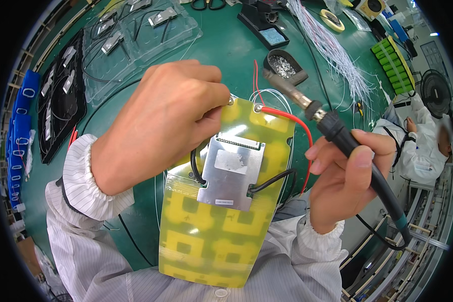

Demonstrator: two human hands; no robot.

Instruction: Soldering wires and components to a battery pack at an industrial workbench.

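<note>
Green workbench (pixel 221 43) as ground. Left hand (pixel 166 110) curled at the top edge of a yellow-wrapped pack (pixel 211 241), hold impossible to tell; right hand (pixel 355 173), well apart, closed around a soldering iron (pixel 345 138) angled up and left. Pack central, lower end over the striped smock (pixel 95 256). Probable hazards: scorched pack or burnt left hand from a dipping iron; strained joint (pixel 258 108) from a tugged red wire (pixel 287 115); farther out, melted insulation on white wires (pixel 337 55) from a careless swing.

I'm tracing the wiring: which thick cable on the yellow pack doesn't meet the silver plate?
The red cable arching from a round terminal at the top of the yellow pack out past its right edge. Both black cables meet the silver plate.
</note>
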